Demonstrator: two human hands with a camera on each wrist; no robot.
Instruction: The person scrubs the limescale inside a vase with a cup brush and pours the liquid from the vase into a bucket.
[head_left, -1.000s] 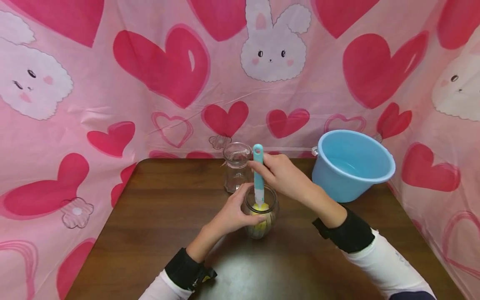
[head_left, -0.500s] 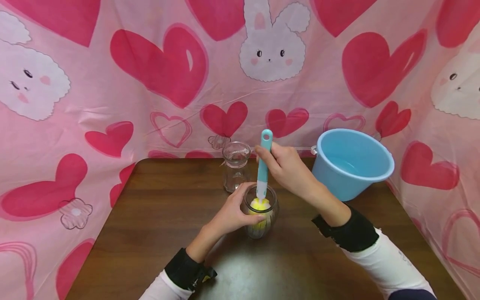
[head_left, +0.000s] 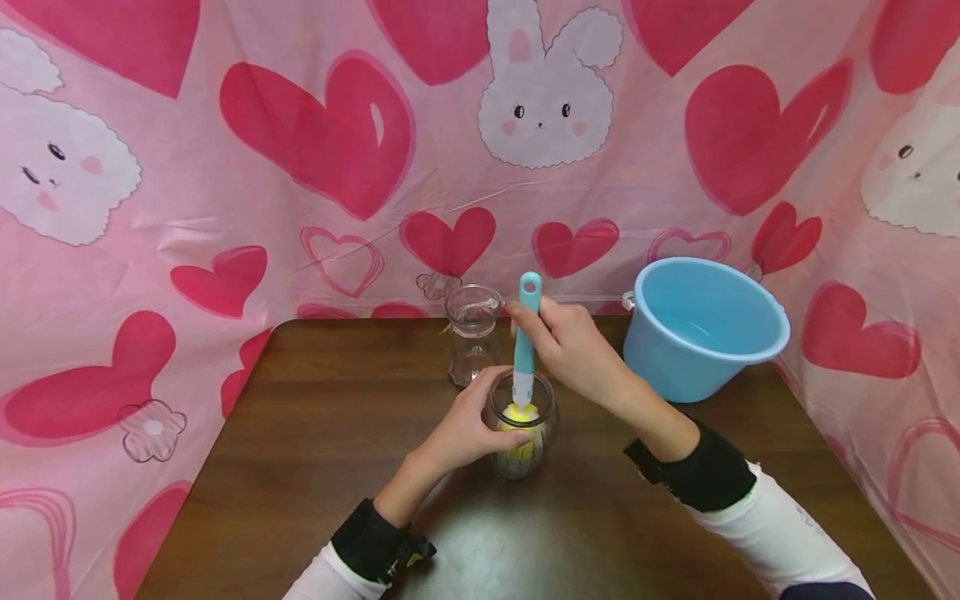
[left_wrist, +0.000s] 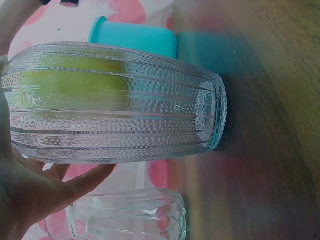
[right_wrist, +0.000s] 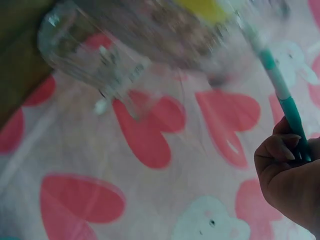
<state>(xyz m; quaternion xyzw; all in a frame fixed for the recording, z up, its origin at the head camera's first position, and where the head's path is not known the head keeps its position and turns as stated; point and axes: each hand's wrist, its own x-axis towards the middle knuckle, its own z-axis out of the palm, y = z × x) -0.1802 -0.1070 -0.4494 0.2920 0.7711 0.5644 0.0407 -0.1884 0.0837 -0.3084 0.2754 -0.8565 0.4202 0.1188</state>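
The tabletop [head_left: 315,433] is dark brown wood with rounded far corners, and a pale glare of light falls on its near middle. Three things stand on it. A ribbed glass jar [head_left: 521,435] stands upright near the middle. A second, empty glass jar [head_left: 472,333] stands just behind it and a little to its left, close to the far edge. A light blue plastic bucket [head_left: 701,329] stands to the right of the ribbed jar, well apart from it, at the far right corner.
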